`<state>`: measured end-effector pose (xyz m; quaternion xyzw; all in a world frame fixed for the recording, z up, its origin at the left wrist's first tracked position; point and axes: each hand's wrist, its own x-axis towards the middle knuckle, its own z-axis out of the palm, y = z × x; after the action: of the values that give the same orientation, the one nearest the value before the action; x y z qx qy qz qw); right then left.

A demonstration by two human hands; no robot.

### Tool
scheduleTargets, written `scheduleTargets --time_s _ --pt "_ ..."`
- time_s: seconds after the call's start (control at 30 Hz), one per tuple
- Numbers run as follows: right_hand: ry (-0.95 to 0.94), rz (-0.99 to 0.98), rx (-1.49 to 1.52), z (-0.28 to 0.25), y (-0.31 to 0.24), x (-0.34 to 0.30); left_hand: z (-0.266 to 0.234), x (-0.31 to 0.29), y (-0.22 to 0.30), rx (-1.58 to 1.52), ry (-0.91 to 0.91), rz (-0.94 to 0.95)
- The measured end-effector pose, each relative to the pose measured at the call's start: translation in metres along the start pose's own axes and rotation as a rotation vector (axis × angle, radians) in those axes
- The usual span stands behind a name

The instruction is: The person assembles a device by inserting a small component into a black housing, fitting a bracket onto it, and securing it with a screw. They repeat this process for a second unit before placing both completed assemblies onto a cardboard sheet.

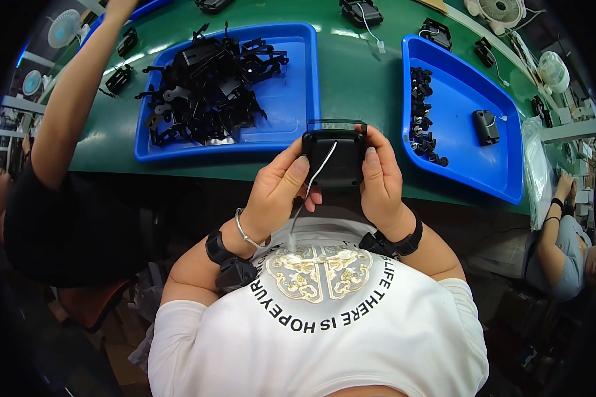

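1. Head view, the hands: the left hand (279,184) grips the left side of a black rectangular housing (336,164), its thumb on the side edge and the other fingers partly hidden beneath. The right hand (381,182) is closed on the opposite side, thumb along the edge and index finger up at the far right corner.
2. Head view, the held piece: the housing is in front of the worktop (357,73), overlapping the middle of its near edge, between two blue trays. A thin dark bar spans its far end. A white cable (322,163) crosses its face and hangs past the left fingers toward the white shirt (318,351).
3. Head view, left tray (297,122): a tangled heap of black brackets (212,86) lies mainly against the left and far walls.
4. Head view, right tray (467,152): small black fittings (420,109) line the left wall, and a black cabled box (486,128) lies near the right wall.
5. Head view, around: more black units with cables, one of them (362,12) near the middle of the worktop's far edge. Clear plastic wrapping (538,169) lies by the right end. A co-worker's arm (79,92) reaches across the left end; another person's forearm (555,212) shows at the far right.
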<state>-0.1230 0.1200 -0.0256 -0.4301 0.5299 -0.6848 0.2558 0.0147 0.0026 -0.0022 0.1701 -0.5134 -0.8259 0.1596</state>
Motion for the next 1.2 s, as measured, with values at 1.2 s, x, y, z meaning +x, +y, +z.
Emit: scheduleTargets --time_s 1.2 --pt "-0.019 0.276 -0.020 -0.027 -0.066 0.109 -0.004 0.022 0.030 -0.018 -0.116 0.222"
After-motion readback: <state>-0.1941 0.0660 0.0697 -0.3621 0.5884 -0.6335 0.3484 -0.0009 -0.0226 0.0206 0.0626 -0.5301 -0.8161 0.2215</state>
